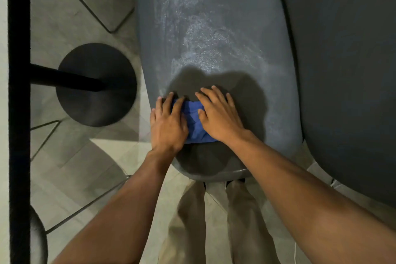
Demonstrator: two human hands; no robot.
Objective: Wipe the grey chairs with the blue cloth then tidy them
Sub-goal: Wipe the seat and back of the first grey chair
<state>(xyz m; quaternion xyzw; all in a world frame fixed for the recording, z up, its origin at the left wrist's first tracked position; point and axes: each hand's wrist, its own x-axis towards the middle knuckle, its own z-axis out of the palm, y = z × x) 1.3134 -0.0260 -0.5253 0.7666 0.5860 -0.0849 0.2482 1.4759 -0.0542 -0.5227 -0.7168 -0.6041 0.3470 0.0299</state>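
Observation:
A grey chair [214, 28] fills the middle of the view, its surface streaked with pale wipe marks. A blue cloth [194, 118] lies bunched on the chair near its closest edge. My left hand [168, 123] presses flat on the cloth's left side with fingers spread. My right hand [219, 114] presses flat on the cloth's right side, fingers straight and pointing away from me. Most of the cloth is hidden under both hands. A second grey chair [347, 70] stands right beside the first, on the right.
A round black table base [96, 100] with a black pole sits on the tiled floor to the left. A black table edge [19, 113] runs down the far left. Thin black chair legs [90, 6] cross the floor at the top left. My legs stand below the chair.

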